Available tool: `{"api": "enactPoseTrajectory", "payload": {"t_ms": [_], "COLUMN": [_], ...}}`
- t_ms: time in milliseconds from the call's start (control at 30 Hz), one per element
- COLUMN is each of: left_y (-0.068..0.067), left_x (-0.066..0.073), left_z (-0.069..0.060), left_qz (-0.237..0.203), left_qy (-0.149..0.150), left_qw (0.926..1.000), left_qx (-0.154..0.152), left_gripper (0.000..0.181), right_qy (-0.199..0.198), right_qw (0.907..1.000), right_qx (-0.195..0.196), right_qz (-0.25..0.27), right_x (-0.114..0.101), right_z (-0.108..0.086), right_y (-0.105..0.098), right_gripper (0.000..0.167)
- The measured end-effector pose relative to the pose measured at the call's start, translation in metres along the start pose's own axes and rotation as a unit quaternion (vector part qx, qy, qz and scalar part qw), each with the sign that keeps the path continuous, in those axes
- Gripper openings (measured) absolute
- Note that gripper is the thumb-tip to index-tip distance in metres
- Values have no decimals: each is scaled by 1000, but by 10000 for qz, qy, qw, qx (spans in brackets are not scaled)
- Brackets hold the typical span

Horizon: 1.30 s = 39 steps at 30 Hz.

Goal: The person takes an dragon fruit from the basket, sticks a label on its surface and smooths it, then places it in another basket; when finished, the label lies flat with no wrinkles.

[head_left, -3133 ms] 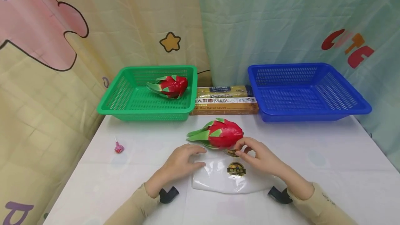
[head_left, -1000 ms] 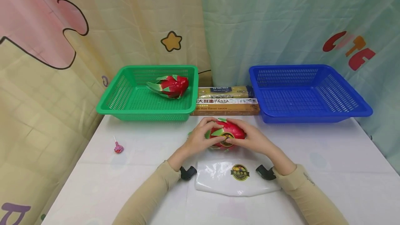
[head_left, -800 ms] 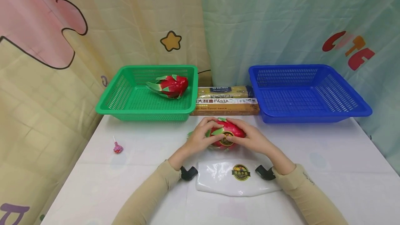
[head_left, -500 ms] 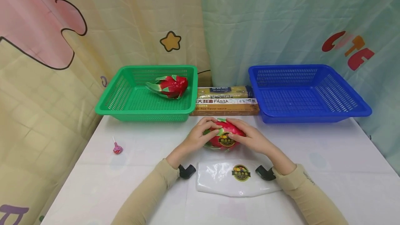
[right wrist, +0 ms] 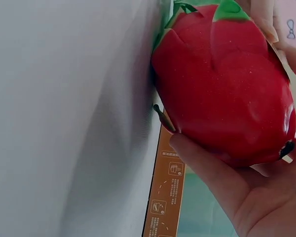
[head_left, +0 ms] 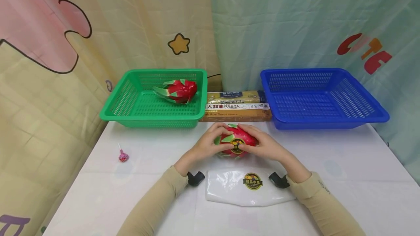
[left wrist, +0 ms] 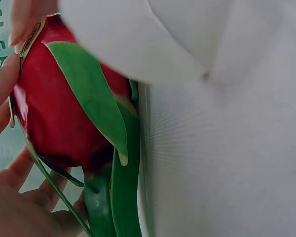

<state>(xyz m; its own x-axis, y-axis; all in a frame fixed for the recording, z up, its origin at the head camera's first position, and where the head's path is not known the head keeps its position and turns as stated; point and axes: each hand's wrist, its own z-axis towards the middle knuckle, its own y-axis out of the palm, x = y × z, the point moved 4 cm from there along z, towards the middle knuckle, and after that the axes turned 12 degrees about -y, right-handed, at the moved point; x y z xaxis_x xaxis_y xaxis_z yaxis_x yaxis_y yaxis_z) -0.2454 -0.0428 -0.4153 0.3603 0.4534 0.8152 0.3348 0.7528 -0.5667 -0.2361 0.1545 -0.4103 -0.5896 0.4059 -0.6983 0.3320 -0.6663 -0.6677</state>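
Observation:
A red dragon fruit (head_left: 244, 136) with green leaf tips lies on the table between both hands. Its front bears a round black-and-gold sticker (head_left: 237, 146). My left hand (head_left: 207, 143) curls round the leafy end, its thumb on the sticker's left side. From the other end my right hand (head_left: 268, 145) holds the fruit, thumb at the sticker's right edge. The wrist views show the red skin (right wrist: 222, 84) and green leaves (left wrist: 91, 94) close up. In front lies a glossy white plastic sheet or bag (head_left: 226, 188) with a matching sticker (head_left: 252, 181).
A green basket (head_left: 152, 122) at back left contains another dragon fruit (head_left: 182, 91). A blue basket (head_left: 328, 124) stands at back right. Between them lie a pasta box (head_left: 236, 114) and a yellow packet (head_left: 236, 97). A pink lollipop (head_left: 123, 155) lies at left.
Around three seconds ago my right hand pinched the sticker over the white sheet; now it is on the fruit. Both hands have come round the fruit. My left thumb has shifted back onto the sticker.

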Motion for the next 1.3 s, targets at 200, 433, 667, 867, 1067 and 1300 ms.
{"api": "enactPoseTrajectory", "payload": {"t_ms": [200, 433, 667, 867, 1067, 1300], "left_y": [-1, -1, -1, 0, 2, 4], "left_x": [-1, -2, 0, 0, 1, 2], "left_z": [-2, -1, -1, -3, -4, -3], "left_qz": [-53, 292, 497, 443, 291, 278], "left_qy": [70, 107, -10, -13, 31, -14], "left_qw": [9999, 9995, 9986, 9989, 9994, 9994], "left_qx": [-123, 72, 197, 142, 201, 224], "left_gripper": [32, 43, 46, 45, 46, 44], "right_qy": [-170, -235, -265, -279, -303, -310], "right_qw": [9998, 9997, 9991, 9990, 9995, 9992], "right_qx": [-26, 58, 328, 226, 125, 200], "right_qz": [-65, -82, -57, -252, -1, 129], "right_x": [-1, -1, 3, 1, 1, 6], "right_z": [0, 0, 3, 2, 0, -1], "right_y": [1, 2, 2, 3, 3, 2], "right_gripper": [74, 72, 66, 67, 72, 76]}}
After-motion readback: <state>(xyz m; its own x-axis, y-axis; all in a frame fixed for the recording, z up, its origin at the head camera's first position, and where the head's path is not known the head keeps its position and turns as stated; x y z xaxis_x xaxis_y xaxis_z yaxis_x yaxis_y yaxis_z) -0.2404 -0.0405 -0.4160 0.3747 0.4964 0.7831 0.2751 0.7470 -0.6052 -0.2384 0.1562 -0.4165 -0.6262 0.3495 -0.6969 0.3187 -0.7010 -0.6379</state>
